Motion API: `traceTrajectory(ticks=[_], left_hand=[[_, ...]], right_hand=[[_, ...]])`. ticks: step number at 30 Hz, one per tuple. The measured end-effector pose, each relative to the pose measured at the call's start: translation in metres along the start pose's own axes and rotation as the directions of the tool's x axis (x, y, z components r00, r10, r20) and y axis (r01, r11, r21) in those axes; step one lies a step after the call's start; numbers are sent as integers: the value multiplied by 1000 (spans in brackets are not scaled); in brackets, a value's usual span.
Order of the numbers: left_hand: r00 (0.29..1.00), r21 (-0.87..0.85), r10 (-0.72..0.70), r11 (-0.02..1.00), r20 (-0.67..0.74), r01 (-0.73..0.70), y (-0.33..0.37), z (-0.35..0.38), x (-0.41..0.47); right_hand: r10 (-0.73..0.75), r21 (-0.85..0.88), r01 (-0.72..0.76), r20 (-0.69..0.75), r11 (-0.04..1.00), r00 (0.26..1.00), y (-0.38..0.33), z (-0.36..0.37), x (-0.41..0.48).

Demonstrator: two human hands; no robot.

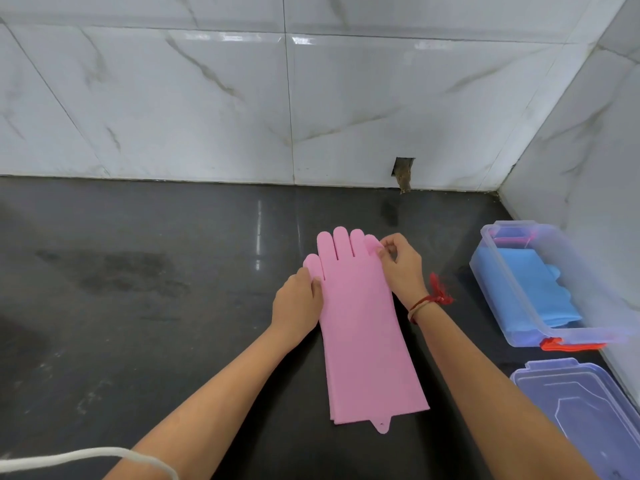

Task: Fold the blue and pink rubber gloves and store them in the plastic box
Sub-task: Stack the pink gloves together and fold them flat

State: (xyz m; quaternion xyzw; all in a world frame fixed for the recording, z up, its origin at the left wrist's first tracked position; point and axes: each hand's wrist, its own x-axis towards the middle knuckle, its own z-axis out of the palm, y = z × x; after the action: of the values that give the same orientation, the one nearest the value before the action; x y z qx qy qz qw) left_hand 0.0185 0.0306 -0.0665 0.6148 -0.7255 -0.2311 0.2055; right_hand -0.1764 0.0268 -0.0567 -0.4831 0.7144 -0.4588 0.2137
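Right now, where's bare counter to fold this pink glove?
Bare: the dark counter left of the pink glove, and the strip between its fingertips and the tiled wall. Crowded: the right side, with the plastic box holding blue gloves and its lid.

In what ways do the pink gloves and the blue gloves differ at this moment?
The pink gloves lie flat and full length on the dark counter; the blue gloves are folded. The pink ones are outside the plastic box; the blue ones sit inside it. The left hand and right hand touch the pink ones; nothing touches the blue ones. Both look like rubber gloves.
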Motion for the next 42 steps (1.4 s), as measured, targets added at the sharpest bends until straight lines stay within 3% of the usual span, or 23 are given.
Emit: traceTrajectory(ticks=[7,13,17,21,24,30,34,42], left_hand=[[1000,62,10,998,29,-12,3,-3,-1],[996,-3,-37,999,79,38,3,-9,4],[993,-199,-87,975,78,101,0,-14,-1],[982,-425,-143,887,122,182,-9,-25,-18],[998,-349,-3,937,65,26,-23,-31,-45],[963,-124,193,977,190,-171,-16,-23,-89],[966,-98,216,974,145,-203,-10,-20,-80],[944,-50,244,970,224,-239,-20,-29,-73]], right_hand=[[79,-139,-71,55,988,995,10,6,6],[127,-264,-110,47,958,991,5,6,4],[98,-382,-70,54,922,994,-2,1,-2],[172,-286,-134,110,949,979,-8,-19,-18],[195,-301,-129,202,945,960,-2,-37,-52],[201,-298,-122,250,947,947,3,-54,-113],[82,-353,0,217,936,973,-2,-50,-125],[-94,-524,258,319,812,943,1,-63,-144]])
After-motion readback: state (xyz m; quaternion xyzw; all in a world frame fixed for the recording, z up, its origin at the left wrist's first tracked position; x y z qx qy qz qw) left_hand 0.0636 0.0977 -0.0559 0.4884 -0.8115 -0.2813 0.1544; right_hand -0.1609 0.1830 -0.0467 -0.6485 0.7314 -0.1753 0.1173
